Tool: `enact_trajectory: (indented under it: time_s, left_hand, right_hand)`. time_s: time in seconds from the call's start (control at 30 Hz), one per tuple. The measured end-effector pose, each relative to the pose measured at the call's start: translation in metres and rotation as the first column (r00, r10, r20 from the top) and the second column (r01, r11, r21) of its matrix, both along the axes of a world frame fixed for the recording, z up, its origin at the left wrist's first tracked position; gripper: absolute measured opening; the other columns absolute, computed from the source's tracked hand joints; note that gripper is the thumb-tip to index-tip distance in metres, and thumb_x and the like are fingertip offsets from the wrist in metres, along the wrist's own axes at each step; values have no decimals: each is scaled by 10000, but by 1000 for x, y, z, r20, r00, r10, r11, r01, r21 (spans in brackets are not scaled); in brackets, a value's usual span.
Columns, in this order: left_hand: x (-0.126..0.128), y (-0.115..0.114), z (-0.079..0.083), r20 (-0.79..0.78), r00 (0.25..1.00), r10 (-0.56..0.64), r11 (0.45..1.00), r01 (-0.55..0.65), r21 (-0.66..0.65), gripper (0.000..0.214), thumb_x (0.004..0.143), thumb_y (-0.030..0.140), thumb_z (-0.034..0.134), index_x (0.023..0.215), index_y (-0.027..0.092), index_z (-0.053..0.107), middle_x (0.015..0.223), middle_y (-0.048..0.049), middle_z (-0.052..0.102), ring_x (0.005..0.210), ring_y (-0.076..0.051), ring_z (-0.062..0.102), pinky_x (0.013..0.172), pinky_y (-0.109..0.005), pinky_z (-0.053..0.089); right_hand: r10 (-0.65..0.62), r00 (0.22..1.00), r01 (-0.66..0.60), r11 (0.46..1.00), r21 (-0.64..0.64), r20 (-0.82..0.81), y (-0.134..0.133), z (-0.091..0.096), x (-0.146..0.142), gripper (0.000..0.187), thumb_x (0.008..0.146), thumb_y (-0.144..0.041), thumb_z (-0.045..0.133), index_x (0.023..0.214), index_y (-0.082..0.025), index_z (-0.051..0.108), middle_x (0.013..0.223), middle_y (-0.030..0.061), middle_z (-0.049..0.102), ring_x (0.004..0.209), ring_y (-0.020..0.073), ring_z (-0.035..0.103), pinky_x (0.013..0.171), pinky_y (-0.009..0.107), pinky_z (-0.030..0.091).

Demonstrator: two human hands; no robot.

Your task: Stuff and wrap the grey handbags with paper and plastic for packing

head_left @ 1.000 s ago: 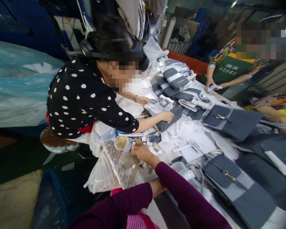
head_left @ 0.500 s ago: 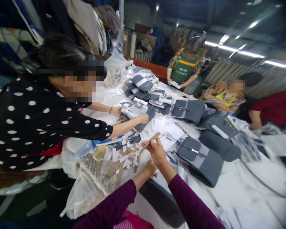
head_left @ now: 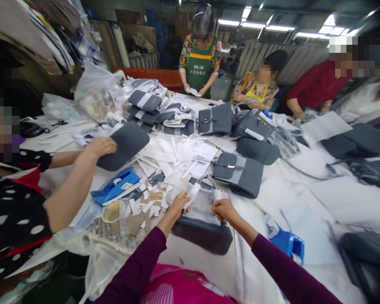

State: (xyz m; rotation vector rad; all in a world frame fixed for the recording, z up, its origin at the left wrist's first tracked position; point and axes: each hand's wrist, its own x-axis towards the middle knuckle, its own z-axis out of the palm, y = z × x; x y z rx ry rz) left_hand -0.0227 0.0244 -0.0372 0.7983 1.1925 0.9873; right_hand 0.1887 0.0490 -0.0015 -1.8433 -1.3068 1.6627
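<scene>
A dark grey handbag with a lighter panel stands in front of me, its base toward me. White wrapping covers parts of its looped handle. My left hand is closed on the bag's upper left side, by the wrapped handle. At the right side of the bag, my right hand has its fingers pinched together; what lies between them is hidden. A faint beige patch shows on the light panel beside those fingers. Left of the bag lies a heap of white and brown card pieces.
A blue tool-like object and a round tub lie to the left. A blue dispenser stands at right. Finished-looking grey bags and white paper lie beyond. At left, a co-worker's hand holds a grey bag piece.
The view has swung right. My right hand, which held up a brown strip, has come down to the handbag's right side. My left hand has moved onto the bag, now turned up before me.
</scene>
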Motion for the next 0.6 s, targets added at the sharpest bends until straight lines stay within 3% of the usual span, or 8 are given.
enact_trajectory:
  time_s: [0.17, 0.27, 0.47, 0.6]
  left_hand:
    - [-2, 0, 4, 28, 1000, 9, 1000, -9, -6, 416, 708, 496, 656, 908, 183, 468, 546, 50, 540, 342, -70, 427, 340, -169, 239]
    - [-3, 2, -2, 51, 998, 26, 999, -24, -27, 431, 704, 495, 665, 906, 196, 429, 563, 55, 549, 340, -79, 446, 333, -171, 242]
    - [-3, 5, -18, 97, 987, 131, 986, -120, -113, 468, 700, 450, 671, 937, 213, 345, 591, 49, 576, 338, -104, 473, 322, -175, 233]
    - [-5, 5, -17, 84, 979, 184, 971, -167, -172, 505, 696, 453, 688, 976, 177, 370, 509, 47, 544, 341, -111, 463, 340, -188, 253]
  right_hand:
    - [-42, 999, 42, 997, -69, 8, 5, -25, -34, 157, 540, -21, 539, 536, -178, 529, 273, -54, 438, 222, 95, 381, 264, 171, 228]
    - [-96, 995, 92, 990, -107, -36, 9, -39, -54, 131, 575, -52, 548, 591, -179, 520, 318, -56, 465, 258, 105, 433, 279, 171, 285]
    - [-130, 971, 103, 985, -141, -202, 20, -54, -65, 70, 611, -115, 576, 645, -160, 535, 463, -19, 562, 357, 101, 508, 332, 180, 369]
    - [-101, 942, 58, 988, -141, -319, 29, -63, -72, 90, 598, -136, 603, 636, -162, 525, 500, -7, 581, 416, 92, 527, 413, 183, 418]
